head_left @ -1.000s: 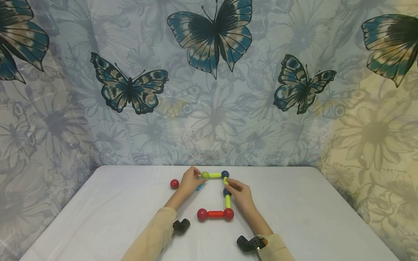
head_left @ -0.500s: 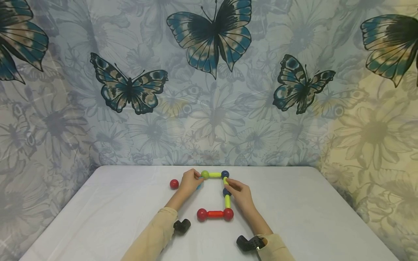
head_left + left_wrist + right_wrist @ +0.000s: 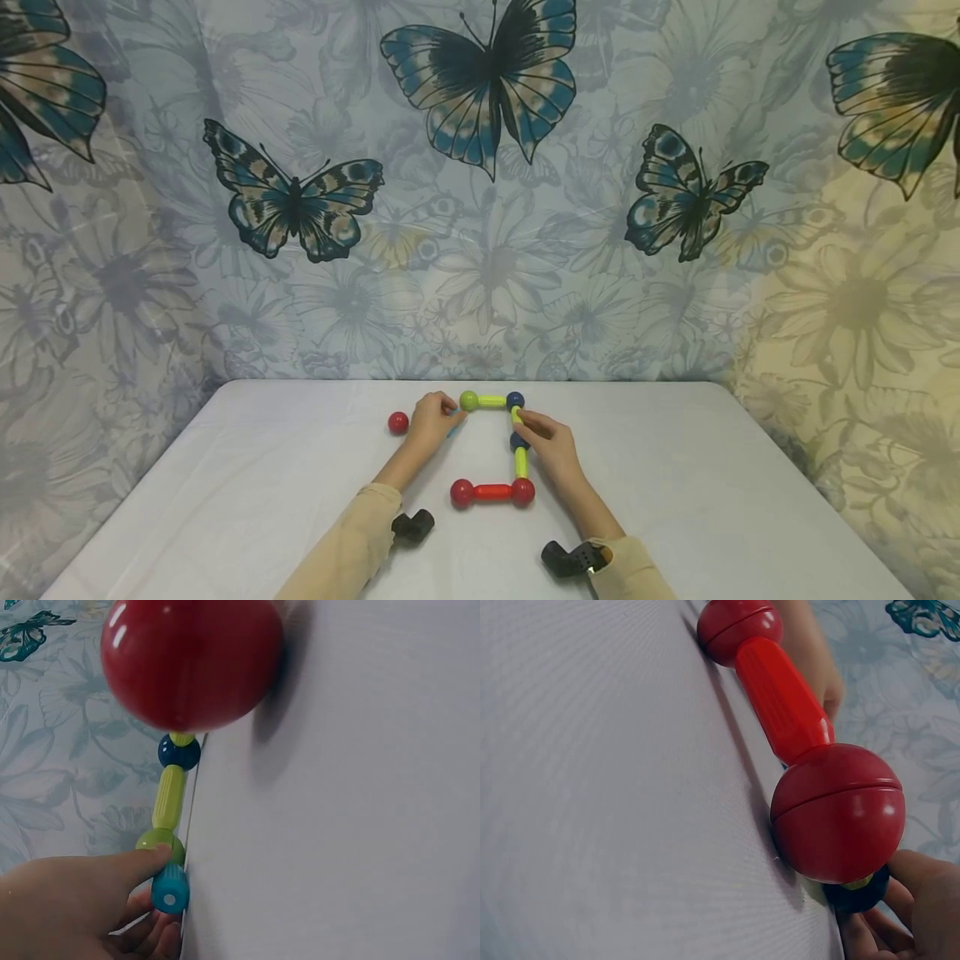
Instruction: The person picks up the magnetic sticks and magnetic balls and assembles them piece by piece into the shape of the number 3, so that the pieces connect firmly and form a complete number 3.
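My left hand (image 3: 431,423) pinches a short blue magnetic rod (image 3: 171,891), thumb on top, right at the lime-green ball (image 3: 468,401). From that ball a yellow-green rod (image 3: 492,402) runs to a dark blue ball (image 3: 514,401). My right hand (image 3: 553,442) pinches the yellow-green rod (image 3: 516,412) between this ball and a second dark blue ball (image 3: 518,442); its fingertips partly cover the rod. Toward me, another yellow-green rod (image 3: 521,463) leads to a red ball (image 3: 522,492). A red rod (image 3: 492,492) joins that to another red ball (image 3: 462,493).
A loose red ball (image 3: 398,423) lies on the white table (image 3: 712,483) to the left of my left hand. Behind the table's far edge hangs a butterfly-print cloth (image 3: 495,317). Black wrist cameras (image 3: 573,558) sit at both sleeves.
My left hand has drawn slightly toward me and to the left, with the blue rod in its fingers. The right hand and the joined balls and rods stay nearly in place.
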Demonstrator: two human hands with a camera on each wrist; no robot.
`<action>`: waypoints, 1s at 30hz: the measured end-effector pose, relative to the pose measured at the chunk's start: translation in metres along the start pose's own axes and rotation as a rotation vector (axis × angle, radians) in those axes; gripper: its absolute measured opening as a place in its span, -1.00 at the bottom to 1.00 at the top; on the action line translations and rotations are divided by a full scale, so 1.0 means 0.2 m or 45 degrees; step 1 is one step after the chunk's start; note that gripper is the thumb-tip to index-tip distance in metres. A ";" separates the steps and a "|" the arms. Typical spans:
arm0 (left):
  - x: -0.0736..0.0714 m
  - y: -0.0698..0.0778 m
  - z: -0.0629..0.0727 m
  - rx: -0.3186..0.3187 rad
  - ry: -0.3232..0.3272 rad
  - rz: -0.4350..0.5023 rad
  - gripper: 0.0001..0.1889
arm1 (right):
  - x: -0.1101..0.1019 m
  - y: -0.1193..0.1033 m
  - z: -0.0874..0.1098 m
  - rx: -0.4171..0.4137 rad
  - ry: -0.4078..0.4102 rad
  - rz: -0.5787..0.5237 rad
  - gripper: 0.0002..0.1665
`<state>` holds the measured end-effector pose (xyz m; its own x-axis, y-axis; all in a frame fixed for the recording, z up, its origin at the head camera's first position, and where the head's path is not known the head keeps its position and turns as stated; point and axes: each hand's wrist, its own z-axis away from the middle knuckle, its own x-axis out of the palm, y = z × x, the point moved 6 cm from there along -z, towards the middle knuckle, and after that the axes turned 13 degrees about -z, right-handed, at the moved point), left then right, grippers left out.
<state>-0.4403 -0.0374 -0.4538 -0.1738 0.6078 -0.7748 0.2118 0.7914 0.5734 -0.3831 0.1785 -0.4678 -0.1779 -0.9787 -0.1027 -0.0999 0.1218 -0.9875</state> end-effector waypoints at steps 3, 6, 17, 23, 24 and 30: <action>-0.01 -0.01 0.02 -0.013 -0.011 -0.013 -0.72 | 0.00 0.00 0.00 0.000 -0.005 0.000 -0.58; -0.02 -0.01 0.04 -0.030 -0.043 -0.034 -0.65 | 0.00 0.00 0.00 0.001 -0.007 -0.003 -0.58; -0.08 -0.02 0.10 0.007 -0.033 -0.040 -0.80 | 0.00 0.01 0.00 0.015 0.002 0.006 -0.58; -0.13 0.00 0.10 0.084 0.028 0.029 -0.83 | 0.00 0.01 0.00 0.011 0.004 -0.006 -0.58; -0.13 0.00 0.10 0.093 0.030 0.037 -0.83 | 0.00 0.02 0.00 0.012 0.005 -0.008 -0.58; -0.14 0.03 0.09 0.138 -0.005 0.149 -0.82 | 0.00 0.02 0.00 0.007 0.003 0.005 -0.59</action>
<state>-0.4170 -0.0501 -0.4336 -0.1379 0.6949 -0.7057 0.3330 0.7036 0.6277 -0.3836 0.1794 -0.4710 -0.1807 -0.9778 -0.1061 -0.0936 0.1245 -0.9878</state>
